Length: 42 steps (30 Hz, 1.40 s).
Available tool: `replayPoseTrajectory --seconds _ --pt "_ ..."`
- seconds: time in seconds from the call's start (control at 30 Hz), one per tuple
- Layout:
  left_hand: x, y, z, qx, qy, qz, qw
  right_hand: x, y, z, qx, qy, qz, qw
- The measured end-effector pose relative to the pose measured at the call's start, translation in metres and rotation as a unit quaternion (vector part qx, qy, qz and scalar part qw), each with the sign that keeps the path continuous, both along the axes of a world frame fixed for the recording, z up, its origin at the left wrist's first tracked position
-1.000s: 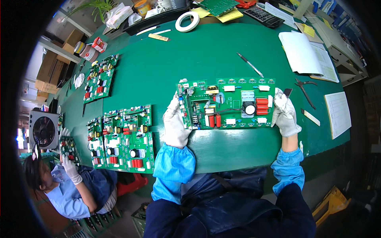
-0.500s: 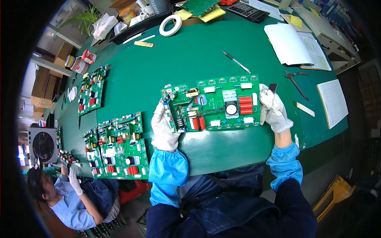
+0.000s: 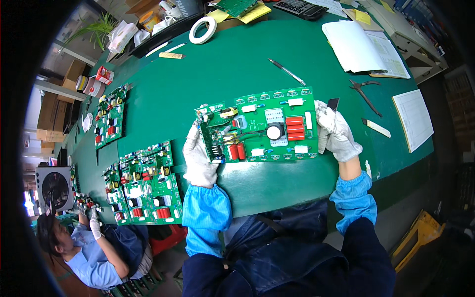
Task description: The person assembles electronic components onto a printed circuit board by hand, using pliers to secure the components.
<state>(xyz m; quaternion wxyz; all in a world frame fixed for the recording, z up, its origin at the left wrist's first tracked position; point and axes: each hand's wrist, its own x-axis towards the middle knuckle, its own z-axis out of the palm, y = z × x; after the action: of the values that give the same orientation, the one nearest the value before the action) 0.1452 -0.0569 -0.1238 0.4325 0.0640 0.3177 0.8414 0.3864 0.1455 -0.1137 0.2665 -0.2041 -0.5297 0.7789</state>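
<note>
Between my two gloved hands is a green circuit board (image 3: 250,141), held over the green table with its parts facing up. It carries red blocks, white blocks and a round black part with a white top. My left hand (image 3: 199,159) is closed on the board's left end, beside a small upright board. My right hand (image 3: 337,129) grips the right edge, and a small dark flat piece (image 3: 334,104) sticks up from its fingers; what that piece is I cannot tell. Both hands wear white gloves, with blue sleeve covers below.
More populated circuit boards (image 3: 152,202) lie at left, others (image 3: 111,117) farther back. Around the right side are a pen (image 3: 287,72), pliers (image 3: 365,95), a cutter (image 3: 376,127) and papers (image 3: 352,47). A tape roll (image 3: 203,30) sits at the back. A co-worker (image 3: 94,247) sits left, near a fan (image 3: 54,188).
The held board has shifted slightly left and tilted a little, its right end higher. The table items appear slightly shifted in view. Both hands keep their grip.
</note>
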Motion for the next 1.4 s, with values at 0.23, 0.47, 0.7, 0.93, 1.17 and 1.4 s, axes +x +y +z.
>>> replayPoseTrajectory --seconds 0.23,0.47,0.7,0.93,1.17,1.4 --pt "0.009 0.001 0.006 -0.014 0.115 0.0 0.993 0.005 0.001 0.003 -0.078 0.021 0.064 0.995" --pt "0.008 0.005 0.01 -0.018 0.028 -0.02 0.999 0.003 0.0 -0.001 -0.009 0.009 0.048 0.999" --pt "0.006 0.006 0.006 -0.028 -0.01 -0.02 0.999 -0.002 0.002 0.005 -0.094 0.068 0.087 0.989" --pt "0.003 0.005 0.007 0.003 -0.049 -0.052 0.997 -0.01 -0.004 0.014 -0.076 0.054 0.047 0.995" --pt "0.004 0.004 0.01 0.0 -0.028 -0.04 0.999 -0.012 -0.007 0.021 -0.104 0.069 0.041 0.991" --pt "0.004 0.005 0.011 0.001 -0.034 -0.026 0.999 -0.013 -0.006 0.018 -0.106 0.074 0.016 0.991"
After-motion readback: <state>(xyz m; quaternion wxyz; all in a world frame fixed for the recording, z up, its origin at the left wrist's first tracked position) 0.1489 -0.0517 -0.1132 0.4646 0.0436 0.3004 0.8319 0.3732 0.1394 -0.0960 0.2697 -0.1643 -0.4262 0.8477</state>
